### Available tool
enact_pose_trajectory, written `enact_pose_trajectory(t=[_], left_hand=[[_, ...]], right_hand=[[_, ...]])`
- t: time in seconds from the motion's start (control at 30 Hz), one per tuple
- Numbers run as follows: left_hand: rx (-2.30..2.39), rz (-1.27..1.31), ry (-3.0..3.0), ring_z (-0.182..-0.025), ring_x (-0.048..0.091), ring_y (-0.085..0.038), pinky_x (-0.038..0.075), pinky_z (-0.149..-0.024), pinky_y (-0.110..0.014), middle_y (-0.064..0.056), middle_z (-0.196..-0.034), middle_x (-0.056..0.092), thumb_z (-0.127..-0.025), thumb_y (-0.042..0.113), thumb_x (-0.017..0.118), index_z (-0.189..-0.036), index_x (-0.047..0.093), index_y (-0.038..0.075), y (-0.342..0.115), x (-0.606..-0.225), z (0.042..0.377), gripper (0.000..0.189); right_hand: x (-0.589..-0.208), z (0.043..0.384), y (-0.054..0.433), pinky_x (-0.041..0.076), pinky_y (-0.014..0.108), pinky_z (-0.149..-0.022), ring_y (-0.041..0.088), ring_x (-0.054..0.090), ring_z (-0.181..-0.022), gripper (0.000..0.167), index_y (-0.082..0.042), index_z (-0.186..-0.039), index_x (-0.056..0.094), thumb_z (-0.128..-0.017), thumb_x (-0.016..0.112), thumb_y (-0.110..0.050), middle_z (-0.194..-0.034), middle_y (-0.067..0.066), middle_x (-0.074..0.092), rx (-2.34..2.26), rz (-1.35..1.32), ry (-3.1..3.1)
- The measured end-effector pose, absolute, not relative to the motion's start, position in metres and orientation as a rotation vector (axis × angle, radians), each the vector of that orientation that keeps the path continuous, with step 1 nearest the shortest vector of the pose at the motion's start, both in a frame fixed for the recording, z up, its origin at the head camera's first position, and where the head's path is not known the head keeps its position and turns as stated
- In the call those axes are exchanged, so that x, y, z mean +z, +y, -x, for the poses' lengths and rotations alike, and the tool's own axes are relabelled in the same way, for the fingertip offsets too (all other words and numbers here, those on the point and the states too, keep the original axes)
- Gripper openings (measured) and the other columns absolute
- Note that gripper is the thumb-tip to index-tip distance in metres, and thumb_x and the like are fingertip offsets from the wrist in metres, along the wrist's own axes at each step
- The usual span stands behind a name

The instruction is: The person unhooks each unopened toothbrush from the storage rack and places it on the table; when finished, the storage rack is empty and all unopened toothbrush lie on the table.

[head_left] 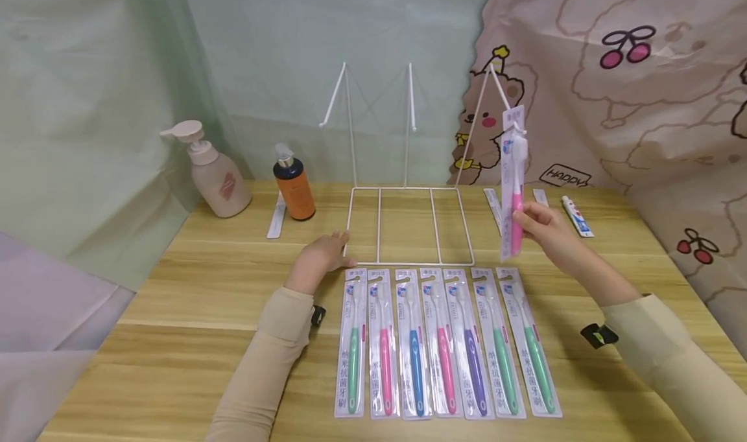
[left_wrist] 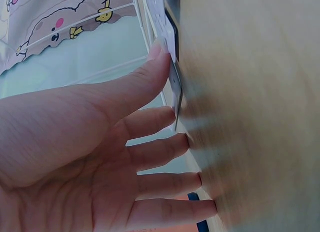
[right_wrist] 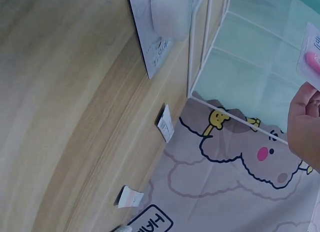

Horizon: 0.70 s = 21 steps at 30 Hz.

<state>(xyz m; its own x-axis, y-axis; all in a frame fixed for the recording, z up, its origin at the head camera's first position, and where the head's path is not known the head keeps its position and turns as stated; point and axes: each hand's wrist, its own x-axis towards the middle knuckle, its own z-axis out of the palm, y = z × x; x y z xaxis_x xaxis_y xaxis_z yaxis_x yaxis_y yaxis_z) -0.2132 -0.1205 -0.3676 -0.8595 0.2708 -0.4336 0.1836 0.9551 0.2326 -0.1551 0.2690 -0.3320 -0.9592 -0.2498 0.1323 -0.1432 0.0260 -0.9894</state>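
My right hand (head_left: 543,225) pinches the lower part of a packaged toothbrush (head_left: 516,189) with a pink handle. Held upright, its card overlaps the tip of the rack's right hook in the head view. The right wrist view catches only part of that hand (right_wrist: 306,124) and the pack's bottom end (right_wrist: 311,56). At the front left corner of the white wire rack (head_left: 408,263), my left hand (head_left: 318,257) rests with fingers spread and fairly straight. In the left wrist view, its fingertips (left_wrist: 182,142) meet the wooden table. Several packaged toothbrushes (head_left: 446,351) lie in a row before the rack.
Left of the rack stand a pale pump bottle (head_left: 218,183) and an orange-and-black bottle (head_left: 296,189), with a white strip (head_left: 277,216) beside them. Two more pale strips (head_left: 493,205) and a toothpaste tube (head_left: 576,216) lie on the right. Fabric drapes (head_left: 280,59) hang behind.
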Motion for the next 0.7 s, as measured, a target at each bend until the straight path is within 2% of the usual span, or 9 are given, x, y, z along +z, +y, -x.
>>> enact_pose_trajectory(t=[0.3,0.7], left_hand=[[0.237,-0.330,2.624,-0.138,0.019,-0.040,0.024,-0.111,-0.050,-0.022,-0.152,0.016,-0.092,0.033,0.057,-0.149,0.018,0.005,-0.120,-0.367,0.214,0.075],[0.248,-0.325,2.632,-0.138,0.019,-0.040,0.024,-0.111,-0.050,-0.022,-0.152,0.017,-0.092,0.033,0.057,-0.149,0.019,0.005,-0.119,-0.368,0.214,0.074]], right_hand=[[-0.329,0.138,0.269,0.050,0.017,-0.081,0.007,0.060,-0.084,0.020,-0.016,-0.093,0.066,-0.097,0.048,-0.008,-0.090,-0.005,0.063,-2.119,0.466,2.159],[-0.315,0.120,0.267,0.049,0.015,-0.079,0.006,0.061,-0.081,0.017,-0.017,-0.096,0.064,-0.097,0.049,-0.009,-0.086,-0.006,0.064,-2.006,0.470,2.352]])
